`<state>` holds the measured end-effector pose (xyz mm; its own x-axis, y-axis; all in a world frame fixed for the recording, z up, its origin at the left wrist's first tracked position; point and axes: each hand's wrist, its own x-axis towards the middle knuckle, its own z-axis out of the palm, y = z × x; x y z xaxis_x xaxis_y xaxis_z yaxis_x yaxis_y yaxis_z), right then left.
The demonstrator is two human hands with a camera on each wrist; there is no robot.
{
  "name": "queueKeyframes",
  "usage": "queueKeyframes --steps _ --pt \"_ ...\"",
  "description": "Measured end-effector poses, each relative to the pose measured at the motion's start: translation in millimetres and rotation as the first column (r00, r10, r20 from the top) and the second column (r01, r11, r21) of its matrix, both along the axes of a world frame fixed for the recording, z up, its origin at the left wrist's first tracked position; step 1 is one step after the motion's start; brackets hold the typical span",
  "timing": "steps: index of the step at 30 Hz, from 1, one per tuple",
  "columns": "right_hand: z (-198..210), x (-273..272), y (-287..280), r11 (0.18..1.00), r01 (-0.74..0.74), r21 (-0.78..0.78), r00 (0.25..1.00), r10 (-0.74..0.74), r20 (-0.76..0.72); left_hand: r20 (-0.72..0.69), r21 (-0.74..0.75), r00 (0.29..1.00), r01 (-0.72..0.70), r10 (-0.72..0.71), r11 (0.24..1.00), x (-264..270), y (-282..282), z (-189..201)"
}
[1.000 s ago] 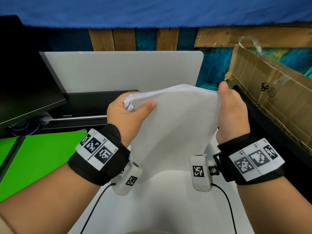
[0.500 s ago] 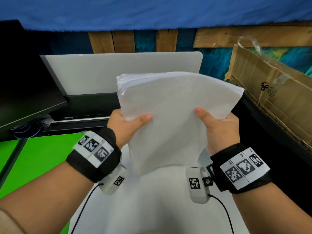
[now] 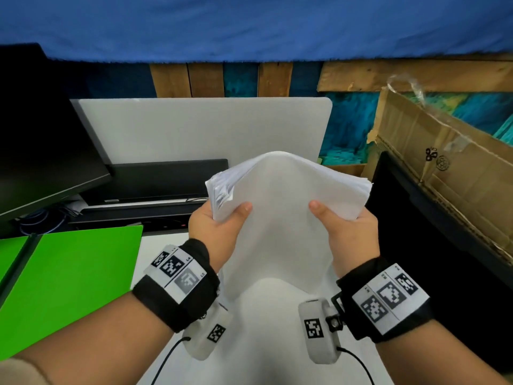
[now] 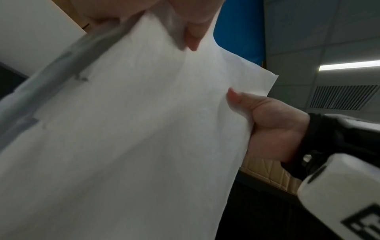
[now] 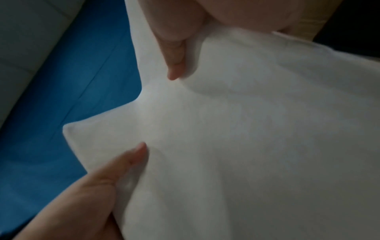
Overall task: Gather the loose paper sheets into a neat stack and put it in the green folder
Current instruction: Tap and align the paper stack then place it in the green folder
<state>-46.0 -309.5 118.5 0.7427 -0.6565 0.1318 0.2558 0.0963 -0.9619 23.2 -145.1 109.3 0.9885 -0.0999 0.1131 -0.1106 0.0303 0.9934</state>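
A stack of white paper sheets [image 3: 280, 218] stands on edge over the white table, its top bowed into a hump. My left hand [image 3: 219, 229] grips its left edge with the thumb on the near face. My right hand [image 3: 349, 232] grips the right edge the same way. The left edges are fanned and uneven. The green folder [image 3: 69, 287] lies flat to the left of my left wrist. In the left wrist view the paper stack [image 4: 133, 138] fills the frame, with the right hand [image 4: 273, 128] at its edge. The right wrist view shows the paper stack [image 5: 246, 146] and the left hand [image 5: 92, 186].
A dark monitor [image 3: 41, 134] stands at the left, with cables under it. A white divider panel [image 3: 205, 129] and a black device [image 3: 166, 179] sit behind the paper. A cardboard box [image 3: 444, 176] and a black surface [image 3: 444, 259] lie to the right. Bare white table [image 3: 263, 343] shows between my wrists.
My hands slid from the stack's top corners down to its side edges. The stack then dropped lower, and its top bent over into a hump.
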Motion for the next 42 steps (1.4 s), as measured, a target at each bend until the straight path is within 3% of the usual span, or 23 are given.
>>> queueKeyframes --steps 3,5,6,9,10,11,13,14,17,18,19,20,22,23,24,26,30,32,36,39,42 --pt "10 3 -12 0.972 0.152 -0.182 0.980 -0.172 -0.101 0.075 0.127 0.997 0.014 -0.024 0.992 12 2 22" --pt "19 2 -17 0.825 0.316 -0.469 0.891 -0.427 -0.152 0.160 0.282 0.983 0.046 -0.094 0.958 21 3 45" --pt "25 0 -18 0.725 0.345 -0.597 0.866 -0.490 -0.094 0.185 0.378 0.971 0.071 -0.151 0.923 24 3 57" --pt "49 -2 -7 0.437 0.187 -0.880 0.938 -0.346 0.028 0.221 0.668 0.888 0.162 -0.402 0.726 23 -3 80" --pt "55 -1 -3 0.422 0.096 -0.902 0.972 -0.235 -0.006 0.230 0.730 0.845 0.178 -0.483 0.660 18 -5 83" --pt "57 1 0 0.456 0.012 -0.890 0.992 -0.118 -0.047 0.244 0.770 0.803 0.180 -0.544 0.612 15 -7 85" --pt "58 3 2 0.569 -0.081 -0.818 0.996 0.026 -0.081 0.233 0.782 0.772 0.213 -0.591 0.586 17 -2 81" --pt "58 1 1 0.617 -0.092 -0.781 0.996 0.044 -0.082 0.197 0.793 0.782 0.228 -0.592 0.565 24 5 76" --pt "60 -10 -18 0.756 -0.073 -0.650 0.997 0.062 -0.039 0.009 0.894 0.871 0.213 -0.491 0.395 54 44 53" --pt "60 -15 -27 0.811 -0.071 -0.581 0.997 0.068 -0.026 -0.028 0.889 0.909 0.214 -0.416 0.406 63 60 44" --pt "59 -18 -35 0.858 -0.081 -0.508 0.996 0.084 -0.018 -0.051 0.846 0.942 0.217 -0.332 0.486 72 74 33" --pt "57 -19 -43 0.892 -0.096 -0.441 0.995 0.102 -0.009 -0.056 0.748 0.967 0.206 -0.249 0.631 79 85 22" --pt "49 -16 -47 0.935 -0.094 -0.342 0.995 0.101 0.002 -0.085 0.342 0.983 0.180 -0.161 0.922 83 97 6" --pt "44 -12 -46 0.948 -0.075 -0.311 0.997 0.082 0.011 -0.130 0.092 0.976 0.186 -0.173 0.978 83 97 0" --pt "39 -7 -41 0.956 -0.035 -0.291 0.999 0.042 0.019 -0.174 -0.129 0.965 0.173 -0.194 0.976 82 95 -5" --pt "28 1 -30 0.956 0.061 -0.286 0.998 -0.053 0.035 -0.134 -0.322 0.975 0.127 -0.178 0.938 73 86 -10" --pt "2 3 -13 0.942 0.172 -0.286 0.985 -0.155 0.081 -0.018 -0.226 0.997 -0.075 0.073 0.971 54 74 -17" --pt "-22 0 -15 0.937 0.167 -0.306 0.984 -0.177 -0.005 -0.024 -0.100 0.992 -0.128 0.126 0.987 50 74 -33" --pt "-60 -6 -20 0.945 0.140 -0.296 0.949 -0.214 -0.233 -0.164 0.106 0.980 -0.099 0.115 0.989 44 76 -67" --pt "-63 -5 -29 0.967 0.109 -0.229 0.950 -0.169 -0.264 -0.201 0.065 0.972 -0.112 0.123 0.992 42 72 -73" --pt "-56 -2 -32 0.994 0.089 -0.063 0.969 -0.101 -0.226 -0.175 -0.032 0.979 -0.110 0.103 0.993 40 68 -62"
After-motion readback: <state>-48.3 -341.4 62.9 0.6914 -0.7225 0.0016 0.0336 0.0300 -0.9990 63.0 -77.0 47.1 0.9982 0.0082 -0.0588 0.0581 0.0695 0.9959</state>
